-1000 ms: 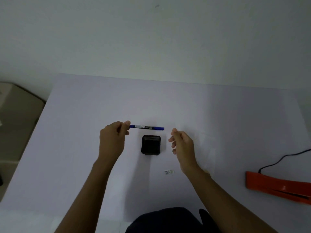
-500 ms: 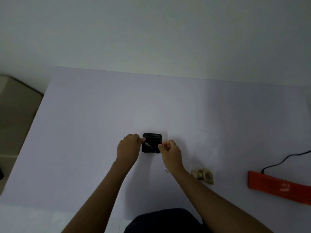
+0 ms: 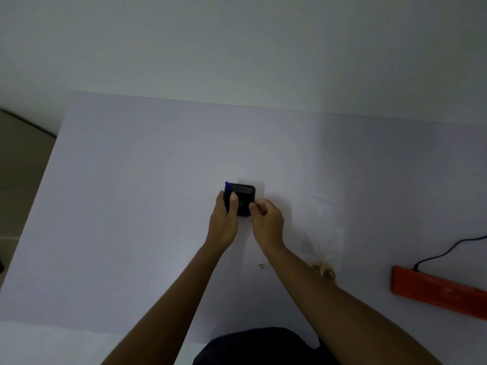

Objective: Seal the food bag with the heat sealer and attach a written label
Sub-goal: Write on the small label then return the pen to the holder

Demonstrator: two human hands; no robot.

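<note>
The left hand [image 3: 224,219] holds a blue pen [image 3: 228,189], fingers closed round its barrel; only the blue upper end shows above the thumb, and the rest is hidden by the hand. The pen stands over the left edge of a black square holder [image 3: 243,198] in the middle of the white desk [image 3: 131,206]. The lower left part of the holder is covered by the left hand, so it cannot be told whether the pen tip is inside it.

The right hand [image 3: 267,219] is at the lower right corner of the holder, fingers curled narrow. Whether they pinch anything cannot be told.

The clear food bag [image 3: 326,233] lies flat on the desk, right of the right hand. Its outline is faint against the white surface. The brownish food [image 3: 325,270] sits at its near end, partly hidden by the right forearm.

A small label [image 3: 264,265] lies on the desk beside that forearm; its print is too small to read.

The orange heat sealer [image 3: 437,288] lies near the right edge, cut off by the frame, with a black cord [image 3: 442,255] running from it out of view.
</note>
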